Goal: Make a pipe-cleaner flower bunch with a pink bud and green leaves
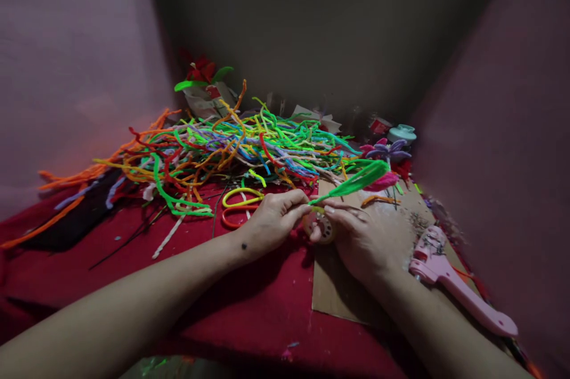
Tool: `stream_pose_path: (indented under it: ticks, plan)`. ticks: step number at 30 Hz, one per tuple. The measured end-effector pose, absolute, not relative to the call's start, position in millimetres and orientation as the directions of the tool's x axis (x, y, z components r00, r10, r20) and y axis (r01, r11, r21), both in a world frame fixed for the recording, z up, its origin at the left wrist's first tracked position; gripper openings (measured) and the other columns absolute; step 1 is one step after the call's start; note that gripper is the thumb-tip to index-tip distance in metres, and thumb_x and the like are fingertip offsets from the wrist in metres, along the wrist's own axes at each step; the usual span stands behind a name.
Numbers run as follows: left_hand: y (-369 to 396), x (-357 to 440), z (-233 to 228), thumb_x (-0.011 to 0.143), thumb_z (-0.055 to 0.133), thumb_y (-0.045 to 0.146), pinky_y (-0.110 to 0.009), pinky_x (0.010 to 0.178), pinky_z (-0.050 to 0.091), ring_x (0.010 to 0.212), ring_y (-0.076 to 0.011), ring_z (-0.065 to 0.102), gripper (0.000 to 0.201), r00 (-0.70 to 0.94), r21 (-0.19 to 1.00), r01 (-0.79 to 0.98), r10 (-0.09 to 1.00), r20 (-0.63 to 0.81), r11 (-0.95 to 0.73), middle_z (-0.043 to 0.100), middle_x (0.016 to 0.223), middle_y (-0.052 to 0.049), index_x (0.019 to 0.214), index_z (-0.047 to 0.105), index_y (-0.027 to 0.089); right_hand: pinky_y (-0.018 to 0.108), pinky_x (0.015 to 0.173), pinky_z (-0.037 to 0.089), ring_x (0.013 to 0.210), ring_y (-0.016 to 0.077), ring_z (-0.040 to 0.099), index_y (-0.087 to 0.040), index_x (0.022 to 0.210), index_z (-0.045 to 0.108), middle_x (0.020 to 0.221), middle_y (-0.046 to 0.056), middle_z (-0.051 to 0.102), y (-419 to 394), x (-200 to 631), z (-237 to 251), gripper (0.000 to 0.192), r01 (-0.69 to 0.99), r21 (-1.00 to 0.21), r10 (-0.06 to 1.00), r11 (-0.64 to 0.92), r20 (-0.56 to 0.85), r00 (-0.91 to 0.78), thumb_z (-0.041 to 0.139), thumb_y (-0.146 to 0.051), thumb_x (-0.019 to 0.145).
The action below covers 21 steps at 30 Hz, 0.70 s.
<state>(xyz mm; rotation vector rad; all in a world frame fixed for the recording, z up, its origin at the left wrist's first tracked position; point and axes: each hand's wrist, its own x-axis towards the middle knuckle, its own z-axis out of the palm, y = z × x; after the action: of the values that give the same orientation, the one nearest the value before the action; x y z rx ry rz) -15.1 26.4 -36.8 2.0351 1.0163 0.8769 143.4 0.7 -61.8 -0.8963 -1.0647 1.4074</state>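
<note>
Here the green leaf (356, 182), pinched at its base, points up-right.

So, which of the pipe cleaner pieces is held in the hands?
The green leaf-shaped piece, pinched between the left hand and right hand; the others lie in the pile.

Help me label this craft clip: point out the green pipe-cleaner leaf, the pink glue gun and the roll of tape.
green pipe-cleaner leaf (358, 180), head view, middle of the looped blade.
pink glue gun (449, 281), head view, on its body.
roll of tape (324, 229), head view, visible side between the hands.
</note>
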Motion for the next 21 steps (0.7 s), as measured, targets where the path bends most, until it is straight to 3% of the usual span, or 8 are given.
stream_pose_path:
  ticks: [4,10,15,21]
  plan:
    - [25.6,-13.7,-31.7,0.082,0.046,0.019,-0.018,0.053,0.033,0.053,-0.0060,0.041,0.021,0.483,0.907,0.280,0.862,0.151,-0.316,0.047,0.056,0.005,0.063,0.051,0.013,0.030,0.059,0.042,0.053,0.0148,0.052,-0.020,0.081,0.068,0.056,0.000,0.060,0.2,141.0,-58.4,0.015,-0.386,-0.922,0.982,-0.039,0.037,-0.188,0.058,-0.017,0.071]
    - [23.8,-12.8,-34.8,0.082,0.051,0.027,-0.016,0.040,0.024,0.040,-0.0032,0.031,0.021,0.527,0.995,0.096,0.849,-0.040,-0.012,0.042,0.048,0.007,0.067,0.052,0.013,0.026,0.048,0.032,0.047,0.0106,0.043,-0.017,0.057,0.063,0.050,-0.001,0.053,-2.2,141.5,-48.0,0.015,-0.222,-0.975,0.997,0.000,0.017,-0.074,0.061,-0.022,0.070]
    - [28.4,-16.0,-41.0,0.081,0.055,0.031,-0.014,0.031,0.014,0.031,-0.0012,0.020,0.020,0.668,0.934,-0.089,0.717,-0.201,0.345,0.039,0.046,0.009,0.071,0.047,0.016,0.026,0.048,0.031,0.047,0.0104,0.042,-0.016,0.062,0.068,0.047,-0.002,0.052,-2.0,143.4,-50.4,0.014,-0.189,-0.981,0.999,-0.046,-0.047,-0.002,0.069,-0.030,0.066]
    - [35.3,-24.3,-41.1,0.084,0.052,0.028,-0.013,0.032,0.021,0.032,-0.0009,0.016,0.017,0.815,0.853,-0.109,0.537,-0.218,0.511,0.031,0.044,0.010,0.075,0.051,0.014,0.026,0.050,0.032,0.050,0.0108,0.044,-0.016,0.061,0.068,0.052,0.000,0.055,-4.0,143.0,-47.7,0.016,-0.173,-0.985,0.998,0.004,0.015,-0.061,0.067,-0.031,0.068]
